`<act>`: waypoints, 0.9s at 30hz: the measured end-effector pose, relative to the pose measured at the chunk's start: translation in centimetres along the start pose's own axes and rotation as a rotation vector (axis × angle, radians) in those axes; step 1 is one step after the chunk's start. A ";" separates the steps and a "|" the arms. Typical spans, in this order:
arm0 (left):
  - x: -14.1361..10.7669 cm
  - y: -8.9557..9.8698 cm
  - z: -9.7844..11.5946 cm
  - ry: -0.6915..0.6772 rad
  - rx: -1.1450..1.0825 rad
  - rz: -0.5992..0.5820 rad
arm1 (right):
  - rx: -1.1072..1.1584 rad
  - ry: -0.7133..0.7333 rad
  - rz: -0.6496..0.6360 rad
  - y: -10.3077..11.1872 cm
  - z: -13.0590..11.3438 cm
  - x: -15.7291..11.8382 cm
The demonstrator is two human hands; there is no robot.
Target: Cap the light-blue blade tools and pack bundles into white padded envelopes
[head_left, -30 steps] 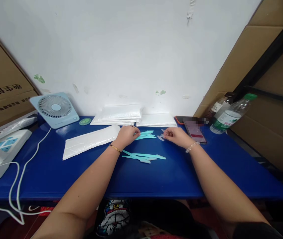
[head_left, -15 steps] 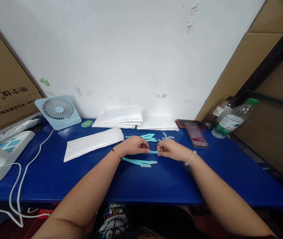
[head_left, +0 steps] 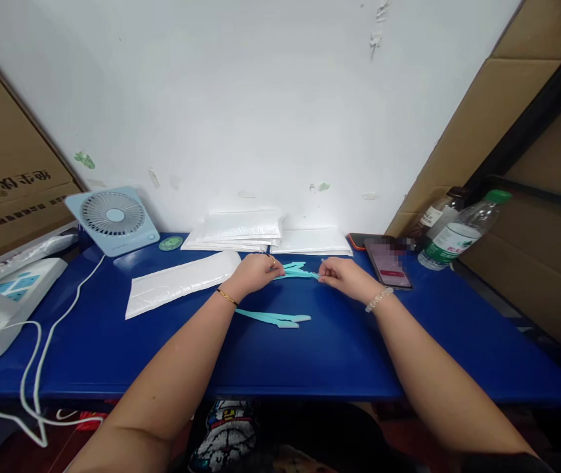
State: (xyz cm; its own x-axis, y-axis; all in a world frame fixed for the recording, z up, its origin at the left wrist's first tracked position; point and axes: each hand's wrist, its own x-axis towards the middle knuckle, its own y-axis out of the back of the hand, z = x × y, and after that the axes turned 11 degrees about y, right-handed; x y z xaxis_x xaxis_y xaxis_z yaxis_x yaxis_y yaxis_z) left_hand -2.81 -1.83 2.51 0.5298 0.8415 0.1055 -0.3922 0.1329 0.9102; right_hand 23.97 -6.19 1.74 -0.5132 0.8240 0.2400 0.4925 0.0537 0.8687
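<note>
Several teal strips (head_left: 294, 268) lie in a pile near the middle of the blue table. My left hand (head_left: 259, 272) is closed at the left end of this pile, its fingertips touching or gripping a teal piece. At the pile's right side my right hand (head_left: 342, 274) is pinched; what its fingertips hold is too small to make out. Closer to me lie more teal strips with pale ends (head_left: 275, 318), partly behind my left wrist. A white padded envelope (head_left: 182, 282) rests left of my left hand.
White envelopes are stacked (head_left: 238, 226) against the wall, with more (head_left: 313, 242) beside them. A blue fan (head_left: 115, 215) and a power strip (head_left: 12, 305) with cables stand left. Phones (head_left: 389, 263) and bottles (head_left: 452, 236) are on the right of the table (head_left: 320, 368).
Both hands have moved away from me to the teal pile and slightly apart. The short teal piece that was between them no longer shows there.
</note>
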 end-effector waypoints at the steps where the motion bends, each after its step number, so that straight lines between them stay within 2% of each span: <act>1: 0.0 0.1 -0.4 0.037 -0.002 0.012 | -0.015 -0.024 0.011 0.1 0.4 0.0; 4: 0.1 0.2 -1.5 0.115 -0.004 0.020 | -0.063 -0.066 0.051 0.5 0.8 -0.3; 7: 0.1 0.1 -1.8 0.126 0.030 0.043 | -0.037 0.003 0.063 0.6 -1.0 -0.5; 10: 0.0 0.1 -1.1 0.094 0.032 0.067 | 0.094 0.158 -0.091 -0.3 -3.9 -0.4; 13: -0.4 0.3 -0.1 0.046 -0.009 0.010 | 0.114 0.237 -0.230 -1.7 -5.6 -0.2; 16: -0.7 0.5 0.8 0.009 -0.082 -0.077 | 0.091 0.227 -0.269 -2.5 -5.6 0.0; 19: -1.0 0.6 1.3 -0.007 -0.150 -0.143 | 0.043 0.207 -0.257 -2.6 -5.1 0.0; 24: -1.2 0.4 1.3 -0.058 -0.185 -0.317 | -0.031 0.206 -0.213 -2.3 -4.8 0.0; 27: -1.0 0.3 1.1 -0.061 -0.113 -0.242 | -0.051 0.184 -0.172 -2.1 -4.3 0.1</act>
State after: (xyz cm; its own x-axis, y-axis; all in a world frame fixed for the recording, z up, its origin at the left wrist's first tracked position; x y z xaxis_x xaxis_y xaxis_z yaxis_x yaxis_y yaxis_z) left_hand -2.62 -3.21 3.12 0.6614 0.7455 -0.0824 -0.3283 0.3865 0.8619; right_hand 19.87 -8.66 1.85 -0.7078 0.6887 0.1575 0.3534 0.1521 0.9230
